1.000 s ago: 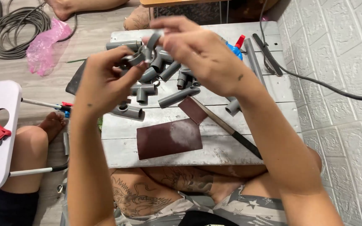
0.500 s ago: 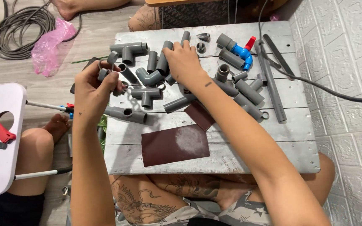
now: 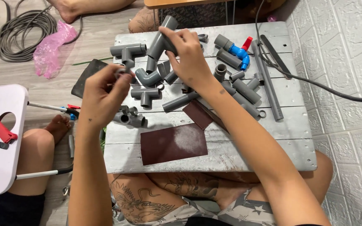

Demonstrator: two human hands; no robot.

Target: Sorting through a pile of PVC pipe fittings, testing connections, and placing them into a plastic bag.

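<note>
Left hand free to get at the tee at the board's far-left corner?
Probably yes. The left hand pinches only a small fitting, and the tee lies uncovered just beyond it; the right hand is off to the side.

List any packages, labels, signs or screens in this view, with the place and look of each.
Pink plastic bag: crumpled on the floor, upper left, beside the coiled grey cable; translucent.
No label, sign or screen shows anywhere.

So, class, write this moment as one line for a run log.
left hand: shut on small grey fitting | right hand: shut on grey pipe piece | board: pipe parts, sandpaper
</note>
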